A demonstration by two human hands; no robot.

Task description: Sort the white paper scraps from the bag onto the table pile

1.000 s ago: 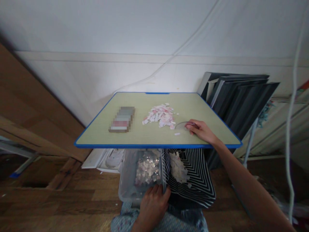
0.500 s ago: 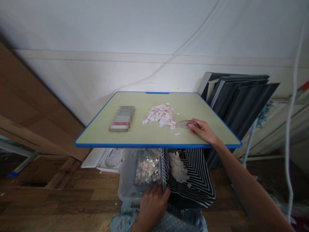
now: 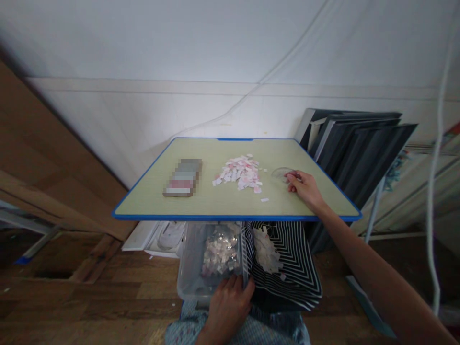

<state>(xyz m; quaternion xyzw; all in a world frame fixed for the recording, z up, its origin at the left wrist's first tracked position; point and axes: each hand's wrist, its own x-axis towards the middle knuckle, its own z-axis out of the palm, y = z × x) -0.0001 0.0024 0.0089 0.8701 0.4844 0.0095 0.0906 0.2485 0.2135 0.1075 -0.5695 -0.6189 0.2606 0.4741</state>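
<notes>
My right hand (image 3: 304, 187) is above the right side of a small table, fingers pinched on a clear, thin rounded plastic piece (image 3: 281, 171); its exact kind is hard to make out. Left of it lies a loose pile of white and pink paper scraps (image 3: 240, 171), with one stray scrap (image 3: 265, 200) in front. Below the table edge, my left hand (image 3: 230, 302) is closed over the near rim of a clear plastic bin (image 3: 187, 268). Many small scraps (image 3: 219, 251) lie inside that bin.
A pixelated box-like object (image 3: 183, 178) lies on the left of the blue-edged table (image 3: 201, 209). A black-and-white striped cloth (image 3: 300, 268) holding more scraps is beside the bin. Dark panels (image 3: 359, 148) lean at right; a cardboard surface (image 3: 53, 158) stands at left.
My right hand has moved slightly right and away from me, drawing the clear plastic piece back from the pile's edge. My left hand stays on the bin's rim.
</notes>
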